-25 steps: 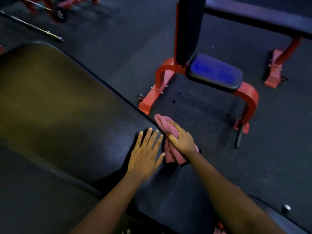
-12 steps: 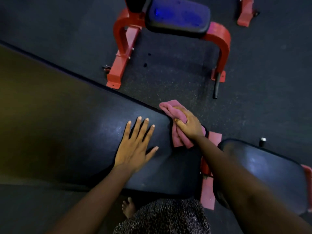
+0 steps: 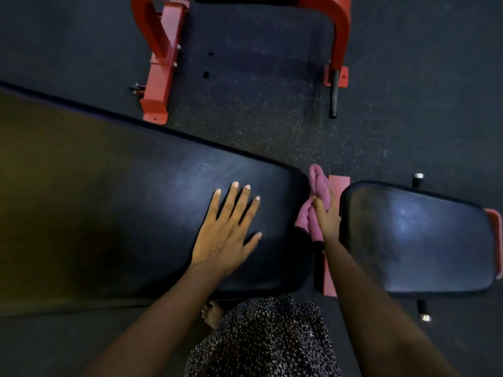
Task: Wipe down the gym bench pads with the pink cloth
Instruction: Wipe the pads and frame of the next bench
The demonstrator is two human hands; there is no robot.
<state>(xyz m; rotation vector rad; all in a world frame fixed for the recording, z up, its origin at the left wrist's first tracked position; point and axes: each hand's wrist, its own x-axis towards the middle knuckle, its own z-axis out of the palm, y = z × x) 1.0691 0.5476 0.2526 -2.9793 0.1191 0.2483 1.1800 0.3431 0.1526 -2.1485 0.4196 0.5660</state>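
We count two pads, one pink cloth [image 3: 319, 186]. Left hand [image 3: 226, 235] flat, released, on long pad [image 3: 130, 202]; right hand [image 3: 328, 216] grasps cloth beside short pad [image 3: 419, 240]; red frame [image 3: 159, 66] beyond.

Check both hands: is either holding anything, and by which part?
The right hand grips the bunched pink cloth around its middle, against the end of the long bench pad. The left hand lies flat on that pad, holding nothing.

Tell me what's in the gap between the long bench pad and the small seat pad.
In the head view, the pink cloth, gripped by the right hand, sits in that gap against the long pad's end, with the red frame bar beneath.
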